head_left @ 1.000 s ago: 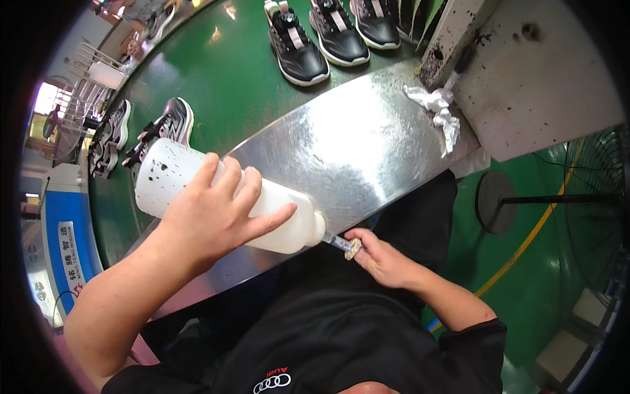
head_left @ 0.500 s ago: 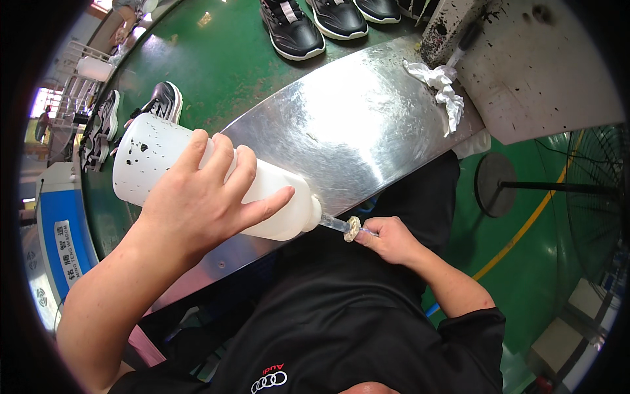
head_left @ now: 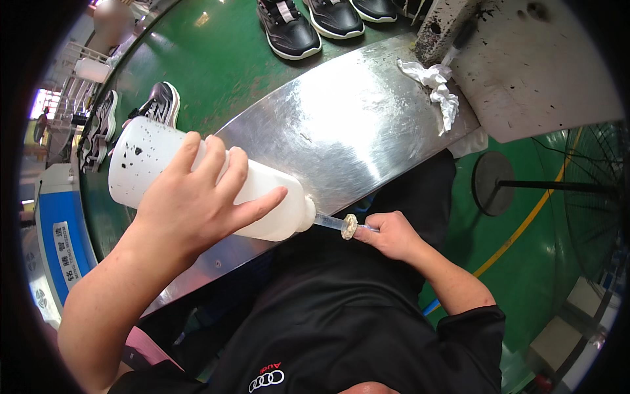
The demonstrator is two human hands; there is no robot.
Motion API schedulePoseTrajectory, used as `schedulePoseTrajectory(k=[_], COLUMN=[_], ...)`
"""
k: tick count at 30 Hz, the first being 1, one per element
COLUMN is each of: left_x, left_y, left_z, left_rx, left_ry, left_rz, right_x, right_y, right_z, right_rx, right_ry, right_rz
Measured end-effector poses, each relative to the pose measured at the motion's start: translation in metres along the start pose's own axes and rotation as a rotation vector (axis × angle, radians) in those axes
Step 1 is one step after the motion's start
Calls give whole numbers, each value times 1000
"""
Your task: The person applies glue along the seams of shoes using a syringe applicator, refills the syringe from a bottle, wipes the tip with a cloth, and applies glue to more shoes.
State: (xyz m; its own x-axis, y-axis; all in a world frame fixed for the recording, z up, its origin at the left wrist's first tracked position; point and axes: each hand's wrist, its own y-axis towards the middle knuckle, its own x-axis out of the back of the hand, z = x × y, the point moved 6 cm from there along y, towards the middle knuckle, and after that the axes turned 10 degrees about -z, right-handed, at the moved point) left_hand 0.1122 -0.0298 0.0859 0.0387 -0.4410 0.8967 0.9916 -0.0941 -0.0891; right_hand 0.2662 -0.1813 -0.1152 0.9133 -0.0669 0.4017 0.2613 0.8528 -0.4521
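Note:
A white plastic bottle [head_left: 266, 197] lies tilted in my left hand [head_left: 190, 197], its neck pointing right and slightly down. Dark specks mark its wide end. The fingers of that hand wrap over the top of the bottle, with the thumb along its side. From the bottle's mouth sticks a clear syringe [head_left: 328, 221], its tip hidden inside. A crusted, whitish flange [head_left: 350, 226] rings the syringe's outer end. Just beyond the flange, my right hand [head_left: 394, 236] is closed on the syringe's plunger end, thumb on top; the fingers beneath are hidden.
Beneath the bottle runs a shiny metal ledge [head_left: 328, 125] bearing crumpled white tissue [head_left: 436, 88] near a stained panel [head_left: 538, 72]. Black sneakers [head_left: 289, 33] stand on the green surface [head_left: 216, 65] beyond. A stand's round base [head_left: 492, 182] and a fan [head_left: 597, 190] are at right.
The whole scene has shifted slightly left in view. The bottle, syringe and both hands keep nearly the same placement, with the grips unchanged.

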Motion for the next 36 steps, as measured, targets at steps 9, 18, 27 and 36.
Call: schedulePoseTrajectory(k=[9, 18, 27, 36], left_x=[22, 97, 397, 426], left_y=[-34, -2, 162, 270], left_z=[43, 157, 208, 230], left_rx=[527, 718, -46, 5], left_ry=[-315, -1679, -1500, -1146], left_rz=[-417, -1482, -1260, -1503], right_x=[93, 108, 120, 113], right_y=[-13, -5, -16, -16], right_z=[27, 15, -1, -28], right_rx=[168, 367, 371, 363], right_ry=[128, 531, 454, 557], right_rz=[-181, -147, -188, -167])
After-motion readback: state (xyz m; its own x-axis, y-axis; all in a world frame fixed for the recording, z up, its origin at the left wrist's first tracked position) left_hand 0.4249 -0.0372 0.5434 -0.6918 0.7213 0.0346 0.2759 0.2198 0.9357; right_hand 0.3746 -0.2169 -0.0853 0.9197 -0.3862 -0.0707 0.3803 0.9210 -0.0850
